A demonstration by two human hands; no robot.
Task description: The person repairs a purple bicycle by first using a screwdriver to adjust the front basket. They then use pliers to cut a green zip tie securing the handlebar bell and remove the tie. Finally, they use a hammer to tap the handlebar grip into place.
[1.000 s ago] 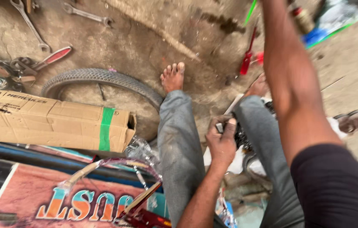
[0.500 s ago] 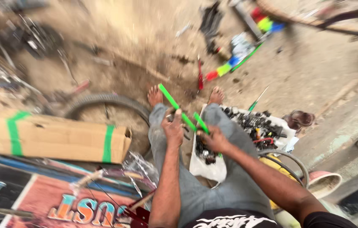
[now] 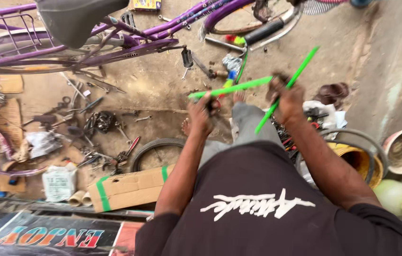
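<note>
Our left hand grips one green rod, which runs sideways toward our right hand. Our right hand is closed around another rod, slanting up and away. A purple bicycle lies beyond both hands.

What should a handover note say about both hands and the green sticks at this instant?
Left hand: closed on one end of a green stick that lies nearly level, pointing toward the right hand.
Right hand: closed around the middle of a second green stick, held slanting, upper end up and to the right.
The two sticks come close near the right hand; whether they touch cannot be told.
Around: purple bicycle ahead, loose tools on the ground at left, a tyre and cardboard box near the left arm.
Done: both sticks picked up. Nothing is fitted to the bicycle yet.
</note>
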